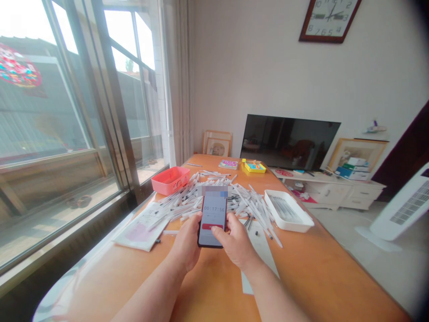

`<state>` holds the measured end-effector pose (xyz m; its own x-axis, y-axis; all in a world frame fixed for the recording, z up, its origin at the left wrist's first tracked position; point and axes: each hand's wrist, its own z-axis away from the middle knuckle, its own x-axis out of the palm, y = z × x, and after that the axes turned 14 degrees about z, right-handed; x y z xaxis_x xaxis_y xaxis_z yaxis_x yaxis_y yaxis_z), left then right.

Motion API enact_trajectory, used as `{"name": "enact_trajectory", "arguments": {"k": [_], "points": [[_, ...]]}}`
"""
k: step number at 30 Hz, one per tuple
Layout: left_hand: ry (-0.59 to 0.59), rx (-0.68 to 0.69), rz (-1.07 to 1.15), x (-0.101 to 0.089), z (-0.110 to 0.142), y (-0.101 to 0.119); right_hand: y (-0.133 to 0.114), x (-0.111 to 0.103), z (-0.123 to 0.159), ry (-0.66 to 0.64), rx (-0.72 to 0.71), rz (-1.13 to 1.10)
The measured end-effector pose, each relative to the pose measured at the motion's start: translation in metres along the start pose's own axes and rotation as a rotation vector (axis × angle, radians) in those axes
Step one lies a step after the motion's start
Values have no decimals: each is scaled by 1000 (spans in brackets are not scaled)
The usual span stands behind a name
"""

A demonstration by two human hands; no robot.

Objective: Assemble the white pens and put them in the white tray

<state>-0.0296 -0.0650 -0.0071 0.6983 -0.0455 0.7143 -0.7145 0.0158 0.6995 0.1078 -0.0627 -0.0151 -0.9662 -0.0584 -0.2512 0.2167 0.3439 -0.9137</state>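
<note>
Upright in front of me is a smartphone [211,239], its screen showing a timer at 00:17:56 above a red button. My left hand [187,239] is wrapped round its left edge. Along the right edge, my right hand [237,239] grips it too, with the thumb over the red button. Behind the phone spreads a large heap of white pens [182,203], partly hidden by the phone and hands. A few dark caps lie loose, one of them a small black cap [256,233] near my right hand.
A pink basket [170,179] stands left of the heap, a white tray [295,223] holding slim rods to its right. A booklet [139,230] and a white sheet [264,250] lie on the wooden table [214,290]. A yellow box [254,167] sits at the far end.
</note>
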Motion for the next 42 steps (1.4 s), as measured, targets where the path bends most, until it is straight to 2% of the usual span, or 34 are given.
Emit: {"name": "enact_trajectory", "arguments": {"k": [13,25,42], "points": [[4,13,-34,0,0,0,1,1,0,21,2,35],[-16,31,-53,-1,0,-3,5,3,0,114,24,133],[-37,31,-49,2,1,-4,1,2,-1,120,23,122]]}}
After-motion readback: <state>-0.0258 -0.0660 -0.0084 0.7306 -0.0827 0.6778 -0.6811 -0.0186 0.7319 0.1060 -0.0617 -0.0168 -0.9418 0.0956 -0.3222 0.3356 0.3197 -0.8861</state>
